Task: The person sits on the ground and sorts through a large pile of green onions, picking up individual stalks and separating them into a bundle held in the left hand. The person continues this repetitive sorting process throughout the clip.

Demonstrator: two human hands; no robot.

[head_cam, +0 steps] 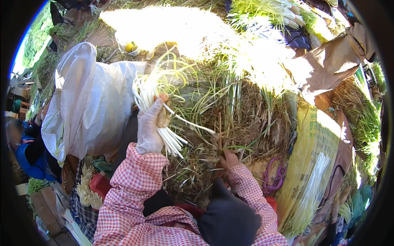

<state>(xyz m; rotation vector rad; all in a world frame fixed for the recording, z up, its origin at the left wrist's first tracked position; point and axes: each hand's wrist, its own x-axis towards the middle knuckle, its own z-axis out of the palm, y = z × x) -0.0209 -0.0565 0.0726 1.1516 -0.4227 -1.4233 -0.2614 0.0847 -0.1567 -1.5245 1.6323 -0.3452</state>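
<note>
My left hand (pixel 150 129), in a thin whitish glove, grips a bundle of long white stalks with pale yellow-green tips (pixel 147 89). Their cut-looking white ends (pixel 172 143) stick out below the fist, and the tips droop over the top. One loose white stalk (pixel 194 124) slants from this hand toward the right. Lower down, my right hand (pixel 230 160) is at a heap of dry leaves, roots and plant scraps (pixel 197 172). Its fingertips are hidden among brown strands and a green blade, so what they pinch is unclear. Uncleaned stalks with matted brown roots (pixel 252 107) lie just beyond it.
A white woven sack (pixel 107 107) stands at left. On the right, a yellow printed sack (pixel 314 129) bears a bundle of white stalks (pixel 311 187), beside purple twine (pixel 274 175). Tied green bundles (pixel 277 12) lie at the back. A person in blue (pixel 30 156) is at far left.
</note>
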